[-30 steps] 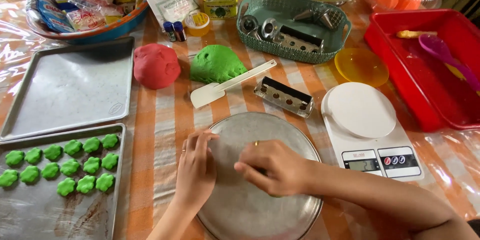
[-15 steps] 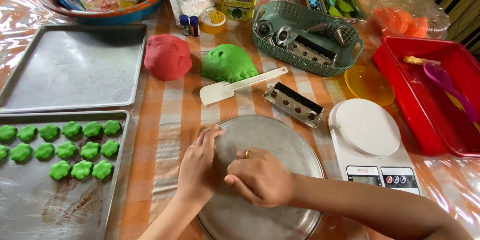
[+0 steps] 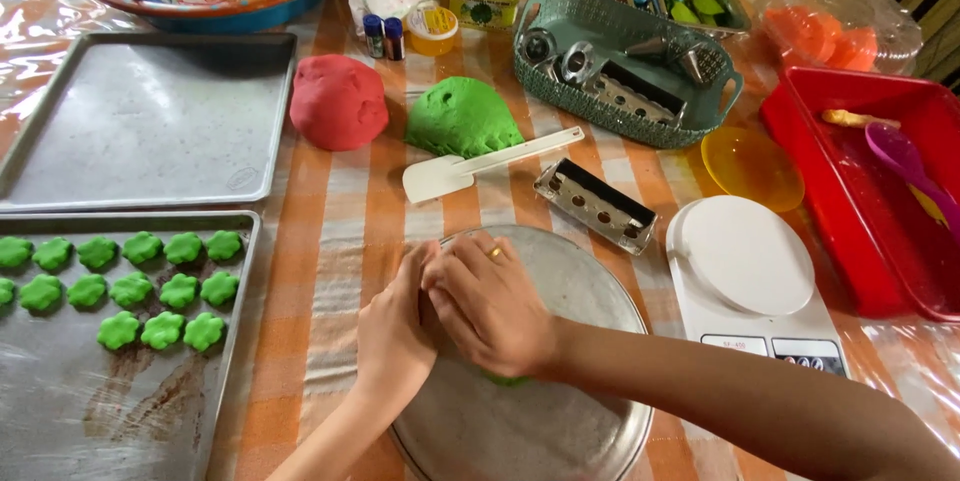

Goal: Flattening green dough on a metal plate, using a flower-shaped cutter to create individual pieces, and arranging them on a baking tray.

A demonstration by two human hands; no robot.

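Round metal plate (image 3: pixel 590 421): set nearest the viewer on the checked cloth.
Left hand (image 3: pixel 395 326): laid edge-on against the right, fingers closed together.
Right hand (image 3: pixel 490 306): cupped and pressed down over a green dough piece (image 3: pixel 505 379), of which only an edge is seen.
Near tray (image 3: pixel 60 411): green flower-shaped pieces (image 3: pixel 120 276) are carried in rows.
White spatula (image 3: pixel 480 163): laid beyond the plate.
Green dough mound (image 3: pixel 460 119), red dough mound (image 3: pixel 338 101): placed farther back.

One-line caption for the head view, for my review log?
Both hands, left hand and right hand, press together over a bit of green dough on a round metal plate, beside a tray of green cookies.
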